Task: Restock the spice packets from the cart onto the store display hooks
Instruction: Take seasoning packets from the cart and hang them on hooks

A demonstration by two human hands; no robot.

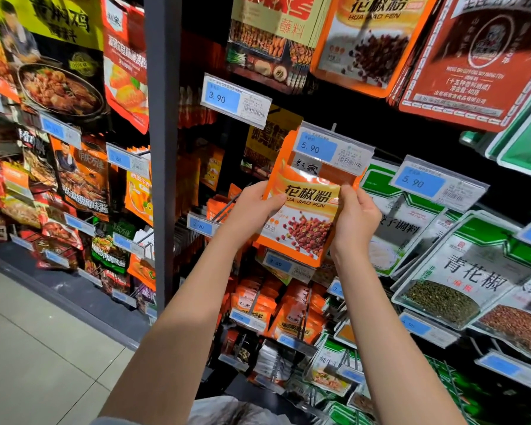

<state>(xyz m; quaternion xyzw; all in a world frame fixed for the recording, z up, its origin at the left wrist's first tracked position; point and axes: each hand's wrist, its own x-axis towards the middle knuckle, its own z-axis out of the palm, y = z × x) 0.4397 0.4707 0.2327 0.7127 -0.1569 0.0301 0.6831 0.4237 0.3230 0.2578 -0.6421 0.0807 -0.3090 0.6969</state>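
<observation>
An orange spice packet (304,222), printed with red peppercorns, is held upright against the display. My left hand (252,210) grips its left edge with the thumb across the front. My right hand (354,219) grips its right edge. The packet's top sits behind a clear price tag reading 5.90 (331,148) at the end of a display hook; the hook itself and the packet's hanging hole are hidden by the tag.
Hooks with packets fill the dark wall: green-and-white packets (405,222) to the right, orange packets (292,314) below, larger red and orange ones (371,41) above. A grey upright post (163,148) stands left. Tiled floor (43,348) lies at lower left.
</observation>
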